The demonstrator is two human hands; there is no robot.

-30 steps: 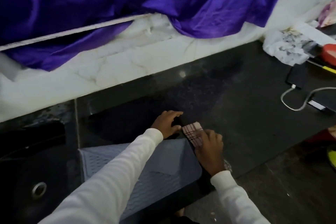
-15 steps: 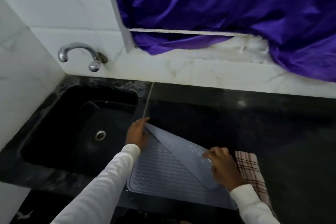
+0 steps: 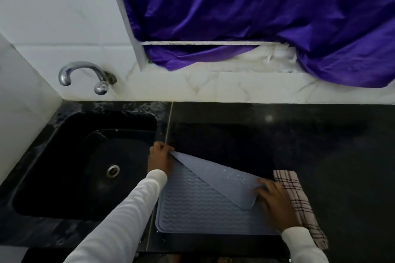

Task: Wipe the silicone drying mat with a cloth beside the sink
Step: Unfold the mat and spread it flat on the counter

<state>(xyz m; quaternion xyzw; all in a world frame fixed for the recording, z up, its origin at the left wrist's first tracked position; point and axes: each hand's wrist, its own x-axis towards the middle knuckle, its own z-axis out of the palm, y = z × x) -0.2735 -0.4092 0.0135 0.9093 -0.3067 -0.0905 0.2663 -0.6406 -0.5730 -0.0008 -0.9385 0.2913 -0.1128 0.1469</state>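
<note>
While left hand (image 3: 159, 159) pinches folded mat (image 3: 205, 205) corner, right hand (image 3: 275, 204) grip unclear, half-covering cloth (image 3: 299, 198).

One head-worn view, wide-angle, looking steeply down and forward from close above the desk (image 3: 320, 145) front edge; sink (image 3: 64, 177) lower left, wall beyond it.

A grey silicone drying mat (image 3: 198, 209) lies at the counter's (image 3: 320, 145) front edge, just right of the black sink (image 3: 85, 156). Its far right part is folded over toward the front, smooth underside up. The left hand (image 3: 159, 159) pinches the mat's far left corner; the right hand (image 3: 275, 203) grips the folded flap's edge. A checked cloth (image 3: 299, 203) lies beside the mat's right edge, partly under the right wrist. A chrome tap (image 3: 85, 74) juts from the wall behind the sink.
</note>
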